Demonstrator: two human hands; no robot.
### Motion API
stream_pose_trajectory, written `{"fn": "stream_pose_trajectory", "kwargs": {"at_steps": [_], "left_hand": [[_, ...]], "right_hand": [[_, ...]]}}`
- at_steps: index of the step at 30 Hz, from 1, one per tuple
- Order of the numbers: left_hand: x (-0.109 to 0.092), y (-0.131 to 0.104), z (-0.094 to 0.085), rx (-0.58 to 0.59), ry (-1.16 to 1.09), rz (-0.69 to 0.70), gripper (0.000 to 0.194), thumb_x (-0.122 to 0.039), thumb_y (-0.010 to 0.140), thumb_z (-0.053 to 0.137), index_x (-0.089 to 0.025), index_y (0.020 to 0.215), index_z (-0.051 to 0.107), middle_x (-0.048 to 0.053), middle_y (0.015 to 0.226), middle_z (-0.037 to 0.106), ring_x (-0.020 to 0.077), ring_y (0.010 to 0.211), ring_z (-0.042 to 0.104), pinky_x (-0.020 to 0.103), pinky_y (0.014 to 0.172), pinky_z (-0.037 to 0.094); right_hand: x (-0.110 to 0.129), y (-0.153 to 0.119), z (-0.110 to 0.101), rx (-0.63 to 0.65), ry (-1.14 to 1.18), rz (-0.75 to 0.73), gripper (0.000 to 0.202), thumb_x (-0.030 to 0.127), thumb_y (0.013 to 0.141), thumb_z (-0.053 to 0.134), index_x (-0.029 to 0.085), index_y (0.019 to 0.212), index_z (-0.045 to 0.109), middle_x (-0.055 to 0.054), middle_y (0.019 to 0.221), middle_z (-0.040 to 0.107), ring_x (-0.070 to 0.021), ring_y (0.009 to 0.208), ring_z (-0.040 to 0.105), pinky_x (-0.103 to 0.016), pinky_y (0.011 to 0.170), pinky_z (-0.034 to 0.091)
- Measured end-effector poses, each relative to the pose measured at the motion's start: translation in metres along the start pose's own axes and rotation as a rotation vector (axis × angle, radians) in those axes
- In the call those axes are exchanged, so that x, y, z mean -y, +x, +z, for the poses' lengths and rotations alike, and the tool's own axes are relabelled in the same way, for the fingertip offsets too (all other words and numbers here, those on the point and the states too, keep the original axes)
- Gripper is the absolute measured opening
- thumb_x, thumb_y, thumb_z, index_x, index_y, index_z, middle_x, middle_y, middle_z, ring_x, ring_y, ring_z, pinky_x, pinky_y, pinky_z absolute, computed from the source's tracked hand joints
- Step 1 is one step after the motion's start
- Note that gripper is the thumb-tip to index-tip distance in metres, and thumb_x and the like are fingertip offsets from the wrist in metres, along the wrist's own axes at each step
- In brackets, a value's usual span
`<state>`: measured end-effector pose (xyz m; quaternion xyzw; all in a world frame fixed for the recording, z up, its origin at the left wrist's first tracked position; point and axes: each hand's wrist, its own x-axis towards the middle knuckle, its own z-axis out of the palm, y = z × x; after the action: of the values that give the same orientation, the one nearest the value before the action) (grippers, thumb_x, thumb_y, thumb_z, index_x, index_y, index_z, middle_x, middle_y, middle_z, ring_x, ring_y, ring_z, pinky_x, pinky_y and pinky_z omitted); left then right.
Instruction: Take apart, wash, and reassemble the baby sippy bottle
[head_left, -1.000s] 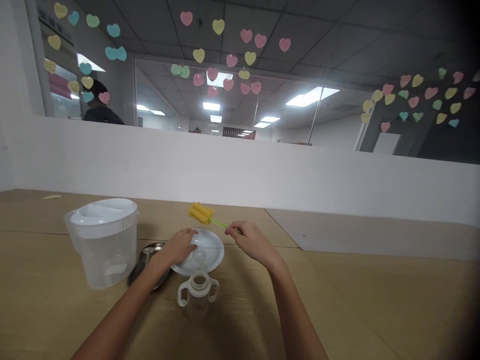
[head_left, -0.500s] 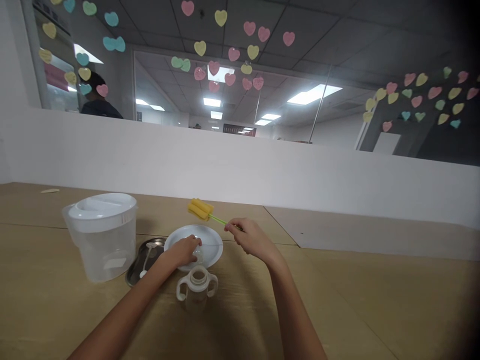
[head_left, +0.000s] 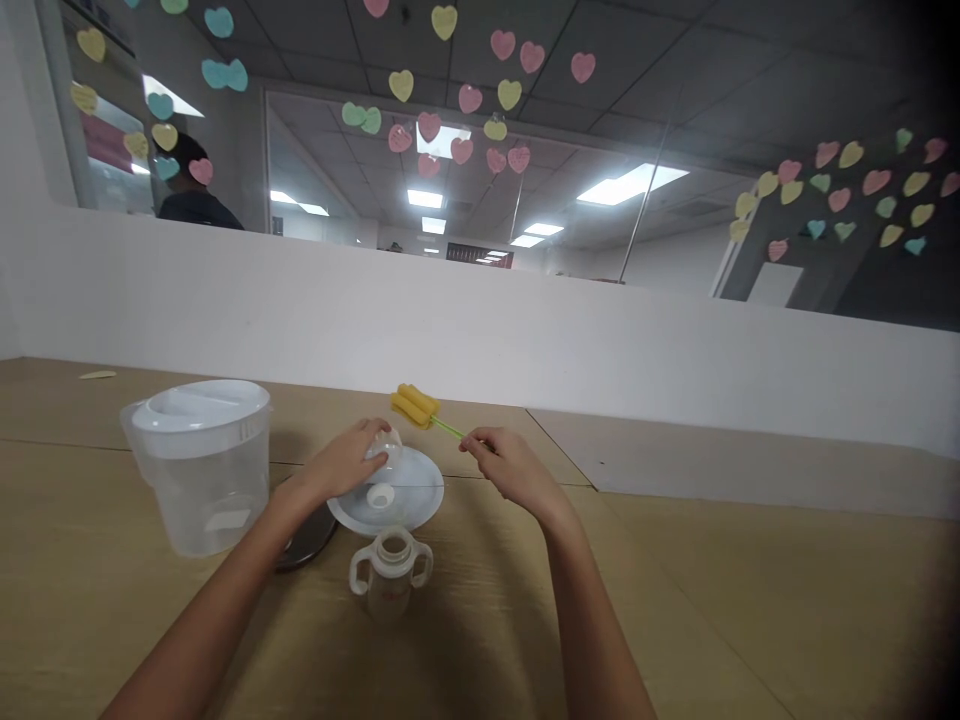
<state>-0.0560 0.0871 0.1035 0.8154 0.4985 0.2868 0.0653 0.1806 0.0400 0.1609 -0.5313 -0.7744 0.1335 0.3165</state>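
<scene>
Above the white plate (head_left: 424, 505), my left hand (head_left: 341, 462) grips a clear dome-shaped cap (head_left: 391, 448). A small white ring-shaped piece (head_left: 380, 496) lies in the plate. My right hand (head_left: 510, 468) is closed round the thin green handle of a sponge brush (head_left: 416, 405), whose yellow head points up and left, beyond the plate. Nearest to me stands an upright baby bottle (head_left: 390, 575) with two side handles and an open top. Left of the plate, a dark metal tray (head_left: 311, 540) is partly covered by my left forearm.
A clear plastic pitcher with a white lid (head_left: 206, 460) stands at the left. Behind the brown table (head_left: 712, 600) rises a white wall (head_left: 465, 330), with a window above it bearing heart-shaped notes. Through the glass at the left, a person (head_left: 196, 205) is visible.
My left hand has lifted the clear cap up from the plate, so the white ring-shaped piece now shows. The brush has shifted slightly up and right with my right hand.
</scene>
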Motion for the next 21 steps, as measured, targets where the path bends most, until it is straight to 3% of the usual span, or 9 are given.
{"fn": "stream_pose_trajectory", "kwargs": {"at_steps": [5, 11, 14, 17, 21], "left_hand": [[-0.005, -0.006, -0.035, -0.304, -0.44, -0.057, 0.04, -0.042, 0.083, 0.039, -0.017, 0.113, 0.047, 0.008, 0.116, 0.055, 0.0215, 0.102, 0.052, 0.038, 0.092, 0.04], [-0.003, 0.005, -0.033, -0.509, -1.078, -0.076, 0.036, -0.039, 0.075, 0.046, -0.013, 0.097, 0.058, 0.007, 0.1, 0.061, 0.0192, 0.085, 0.059, 0.031, 0.072, 0.047], [-0.008, 0.009, -0.031, -0.593, -1.289, -0.114, 0.034, -0.038, 0.074, 0.045, -0.012, 0.091, 0.059, 0.007, 0.089, 0.063, 0.017, 0.074, 0.059, 0.028, 0.062, 0.048], [-0.017, 0.008, -0.031, -0.661, -1.368, -0.142, 0.038, -0.042, 0.08, 0.039, -0.012, 0.091, 0.059, 0.007, 0.089, 0.063, 0.016, 0.072, 0.058, 0.028, 0.06, 0.049], [-0.025, 0.0, -0.029, -0.677, -1.11, -0.138, 0.053, -0.058, 0.083, 0.035, -0.017, 0.107, 0.058, 0.005, 0.091, 0.061, 0.0153, 0.077, 0.057, 0.025, 0.062, 0.049]], "right_hand": [[0.003, -0.001, -0.003, 0.008, 0.03, -0.026, 0.031, 0.03, 0.084, 0.04, 0.014, 0.08, 0.066, -0.001, 0.063, 0.053, -0.0107, 0.056, 0.042, -0.023, 0.053, 0.031], [0.013, -0.008, -0.01, 0.147, 0.25, -0.022, 0.034, 0.04, 0.084, 0.042, 0.016, 0.081, 0.065, 0.004, 0.055, 0.035, -0.0066, 0.046, 0.028, -0.02, 0.044, 0.024], [0.015, -0.01, -0.01, 0.228, 0.366, 0.02, 0.036, 0.046, 0.083, 0.043, 0.016, 0.084, 0.064, 0.006, 0.055, 0.03, -0.0054, 0.044, 0.023, -0.019, 0.04, 0.019], [0.017, -0.01, -0.006, 0.285, 0.43, 0.037, 0.04, 0.05, 0.082, 0.045, 0.015, 0.087, 0.063, 0.006, 0.054, 0.028, -0.0052, 0.044, 0.021, -0.018, 0.038, 0.016], [0.023, -0.009, 0.004, 0.293, 0.396, -0.046, 0.036, 0.045, 0.083, 0.044, 0.015, 0.083, 0.064, 0.005, 0.054, 0.033, -0.0053, 0.045, 0.025, -0.018, 0.041, 0.021]]}}
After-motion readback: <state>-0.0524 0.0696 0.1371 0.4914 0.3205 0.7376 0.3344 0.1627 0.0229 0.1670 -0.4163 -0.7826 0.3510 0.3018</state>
